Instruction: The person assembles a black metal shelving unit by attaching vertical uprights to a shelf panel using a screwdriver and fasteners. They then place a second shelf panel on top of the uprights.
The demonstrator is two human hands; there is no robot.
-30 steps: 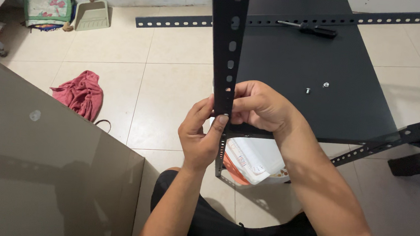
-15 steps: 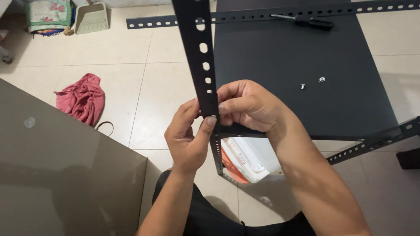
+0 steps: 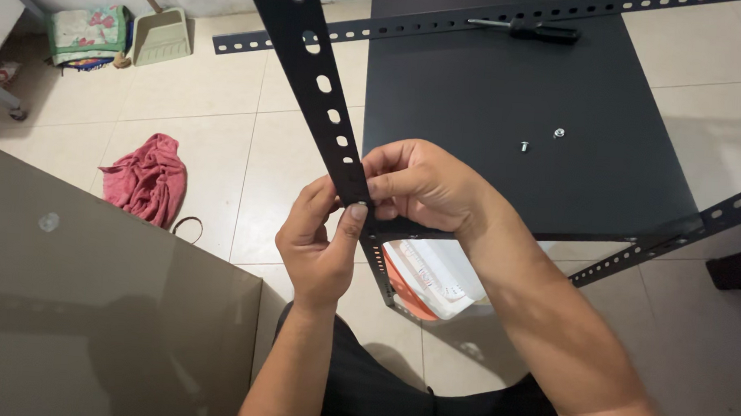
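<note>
A black slotted metal upright (image 3: pixel 315 74) is held at the centre of the scene, tilted so that its upper end leans to the left and runs off the far edge of the view. Its flat face is pierced by a row of oval and round holes, and the finish is matte and dark. The left hand (image 3: pixel 320 248) is closed on the upright's lower part from the near left, the thumb pressed against the face beside a hole. The right hand (image 3: pixel 420 185) is wrapped around the same spot from the right, fingers curled over the point where the upright meets a second perforated bar (image 3: pixel 379 265) angled down toward the person. What is pinched between the fingertips cannot be told.

Beyond the hands a black panel (image 3: pixel 518 79) is seen lying flat on the tiled floor (image 3: pixel 213 101). On it, to the right, a small bolt (image 3: pixel 524 146) and a nut (image 3: pixel 558 133) rest just beside each other, and a black-handled screwdriver (image 3: pixel 535 30) lies at its far end. A long perforated rail (image 3: pixel 453 18) is laid across the far side, and another rail (image 3: pixel 682 234) slants at the right. A pink cloth (image 3: pixel 147 177) is bunched on the floor at the left, a glass-topped desk (image 3: pixel 75 326) fills the near left, and printed papers (image 3: pixel 431 273) lie below the hands.
</note>
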